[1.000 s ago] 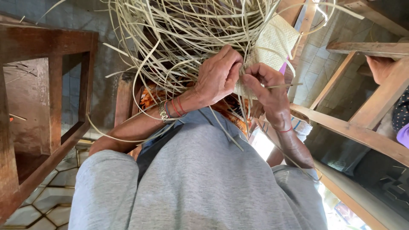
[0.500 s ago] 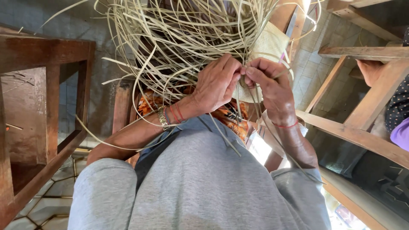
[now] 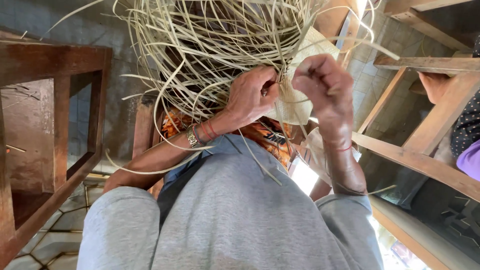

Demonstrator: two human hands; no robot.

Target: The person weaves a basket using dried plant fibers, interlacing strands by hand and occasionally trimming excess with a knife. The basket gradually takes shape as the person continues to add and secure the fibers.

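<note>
Wooden frame [image 3: 60, 65] fills the left edge of the frame, top rail and uprights; bare gap between it and the forearm. Slanted wooden beams [image 3: 415, 160] close off the right side, lower right down to the bottom edge. Grey shirt [image 3: 230, 215] takes the whole bottom centre. Open room is mostly the dim floor, left of centre, and patterned tiles [image 3: 50, 240] in the lower left corner.

Loose pale strips [image 3: 210, 45] fan out across the top centre, ends curling down past the wrists. Woven piece [image 3: 295, 95] sits centre-right, between the two hands, tight against the strips.

Left hand [image 3: 252, 95]: fingers curled closed, pinching strips at the woven edge. Metal watch [image 3: 194, 136] and red bands at that wrist.

Right hand [image 3: 325, 82]: fingers bent in, fist-like, touching the woven piece from the right; exact strip held, can't tell. Thin red thread [image 3: 344, 148] on that wrist.

Hands nearly touching.
</note>
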